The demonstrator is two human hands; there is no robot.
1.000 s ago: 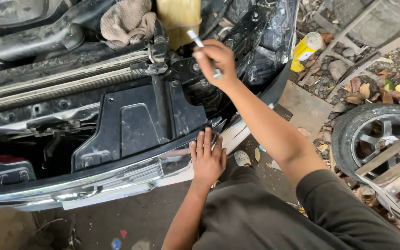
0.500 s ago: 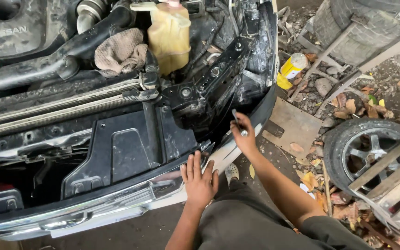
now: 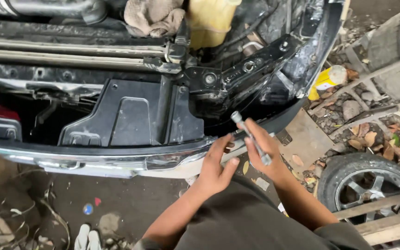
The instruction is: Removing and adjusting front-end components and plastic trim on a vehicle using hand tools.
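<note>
The right hand point(image 3: 262, 148) is clenched around a metal socket wrench point(image 3: 251, 137) — its shaft runs slantwise through the fist, socket end poking up toward the black bumper point(image 3: 278, 121). The left hand point(image 3: 216, 164) — fingers loose, holding nothing — rests beside it at the bumper's chrome edge point(image 3: 116, 162).

Beige rag point(image 3: 153, 16) on engine bay, yellow reservoir point(image 3: 211, 21) beside; wheel point(image 3: 366, 187) on ground.

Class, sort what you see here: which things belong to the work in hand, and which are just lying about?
In use: right hand, metal socket wrench, left hand, front bumper.
Lying about: rag, yellow can, wheel, dry leaves.
</note>
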